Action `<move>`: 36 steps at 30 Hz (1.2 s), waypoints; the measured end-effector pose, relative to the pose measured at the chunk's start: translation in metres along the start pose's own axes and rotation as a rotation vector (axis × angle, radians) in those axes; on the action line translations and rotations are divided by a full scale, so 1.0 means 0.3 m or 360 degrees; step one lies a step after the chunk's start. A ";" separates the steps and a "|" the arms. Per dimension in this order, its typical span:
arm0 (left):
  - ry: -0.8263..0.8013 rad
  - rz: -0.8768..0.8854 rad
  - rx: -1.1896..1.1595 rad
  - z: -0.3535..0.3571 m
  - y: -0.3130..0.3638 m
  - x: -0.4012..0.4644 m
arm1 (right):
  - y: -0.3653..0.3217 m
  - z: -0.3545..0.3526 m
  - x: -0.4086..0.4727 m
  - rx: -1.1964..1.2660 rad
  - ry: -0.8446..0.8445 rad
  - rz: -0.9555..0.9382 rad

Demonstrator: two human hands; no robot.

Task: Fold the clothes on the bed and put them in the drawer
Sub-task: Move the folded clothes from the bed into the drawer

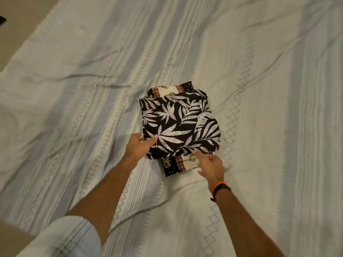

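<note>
A folded black garment with a white leaf print lies near the middle of the bed, stacked on a second folded piece, cream with red-and-black borders, whose edges show beyond it at the far and near ends. The left hand rests at the stack's near left corner, thumb on top of the leaf print and fingers loosely curled at the edge. The right hand is at the near right edge, fingers spread, the index fingertip touching the leaf print's hem. An orange and black wristband circles the right wrist. The striped, pale bedspread lies wrinkled underneath.
</note>
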State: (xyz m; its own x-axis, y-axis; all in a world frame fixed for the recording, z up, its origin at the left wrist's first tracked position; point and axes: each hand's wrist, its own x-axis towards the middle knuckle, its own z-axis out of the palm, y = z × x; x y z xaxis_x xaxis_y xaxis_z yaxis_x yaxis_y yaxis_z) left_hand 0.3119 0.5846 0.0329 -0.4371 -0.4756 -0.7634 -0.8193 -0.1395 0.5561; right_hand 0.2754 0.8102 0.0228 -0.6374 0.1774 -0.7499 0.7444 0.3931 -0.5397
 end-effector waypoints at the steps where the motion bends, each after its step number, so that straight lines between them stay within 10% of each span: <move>1: 0.0002 -0.0050 -0.0049 0.024 0.002 0.037 | 0.028 0.031 0.016 0.0026 0.0032 0.0043; 20: -0.0394 -0.0545 -0.0442 0.164 -0.058 0.163 | -0.016 0.295 0.095 0.1532 -0.0300 0.0353; 26: -0.0410 -0.0434 -0.0512 0.179 -0.056 0.130 | -0.041 0.284 0.139 0.1437 -0.0166 0.0496; 36: -0.0865 -0.0205 -0.1726 0.098 -0.027 0.155 | 0.001 -0.149 0.206 0.0604 -0.1058 0.0333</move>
State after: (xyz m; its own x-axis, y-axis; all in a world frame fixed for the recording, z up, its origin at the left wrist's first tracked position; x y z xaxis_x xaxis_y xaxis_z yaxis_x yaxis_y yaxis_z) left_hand 0.2873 0.5892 -0.0165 -0.6867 -0.0159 -0.7268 -0.2472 -0.9351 0.2540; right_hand 0.2273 0.8616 -0.0067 -0.3133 -0.4091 -0.8570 0.9289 0.0557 -0.3662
